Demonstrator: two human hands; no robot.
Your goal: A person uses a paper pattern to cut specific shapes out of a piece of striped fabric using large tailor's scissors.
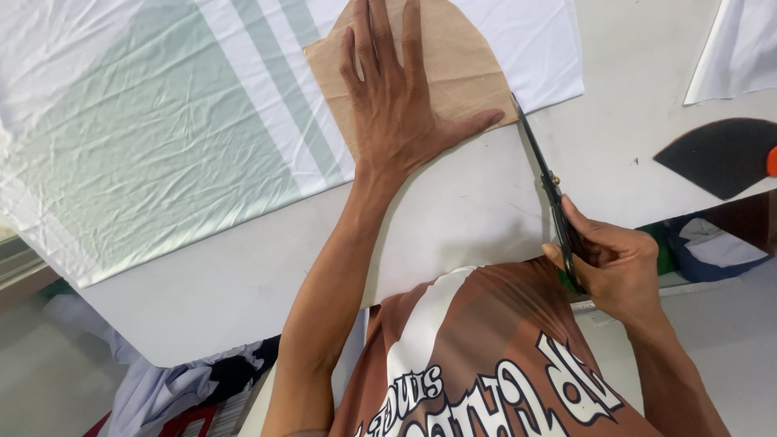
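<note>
Nearest, right hand (619,271) gripping scissors (549,188), tips at pattern's (453,61) right corner. Left hand (401,101) spread flat, pinning pattern on fabric (162,137). Cut seemingly just begun; curved outline left.

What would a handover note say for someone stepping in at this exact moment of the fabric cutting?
Left hand: flat, fingers spread, pressing the brown paper pattern onto the white fabric.
Right hand: gripping black scissors, tips at the pattern's lower right corner.
Done: fabric spread on the white table, pattern laid on top.
Left: no cut along the pattern edge is visible yet; the curved outline remains.
</note>
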